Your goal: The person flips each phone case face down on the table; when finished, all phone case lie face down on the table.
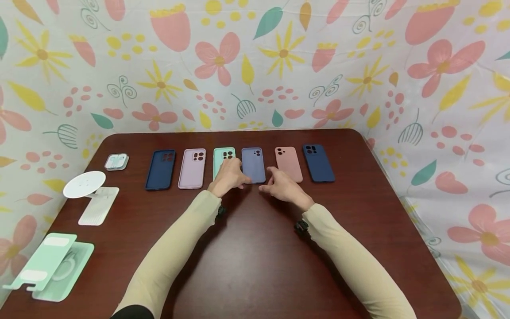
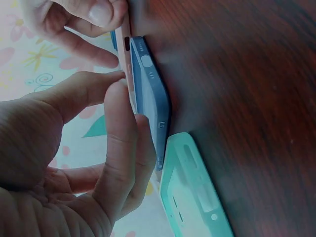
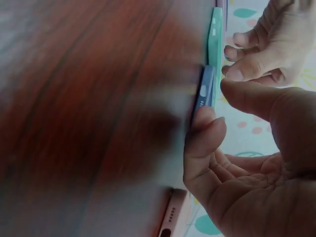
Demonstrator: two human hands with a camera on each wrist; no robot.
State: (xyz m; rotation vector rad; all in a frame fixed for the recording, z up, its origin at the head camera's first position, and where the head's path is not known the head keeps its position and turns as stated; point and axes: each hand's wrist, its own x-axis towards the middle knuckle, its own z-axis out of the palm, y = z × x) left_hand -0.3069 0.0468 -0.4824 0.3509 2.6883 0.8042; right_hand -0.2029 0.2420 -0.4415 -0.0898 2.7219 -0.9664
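In the head view, a lavender-blue phone case [image 1: 253, 164] lies flat between my two hands. My left hand [image 1: 230, 175] hovers over the lower part of a mint green phone case [image 1: 219, 155]. Its thumb and fingers are bent loosely with a gap between them, near the lavender-blue case's left edge. My right hand [image 1: 280, 185] is at that case's lower right corner, beside a pink phone case [image 1: 289, 165]. The right wrist view shows the right fingertips [image 3: 205, 118] overlapping the end of the lavender-blue case, thumb held apart. Neither hand grips anything.
Same row: dark blue case [image 1: 160, 170] and pale lilac case [image 1: 192, 169] at left, another blue case [image 1: 318, 163] at right. Along the table's left side are a small clear box [image 1: 117, 162], a white stand [image 1: 98, 206] and a mint folding stand [image 1: 49, 261].
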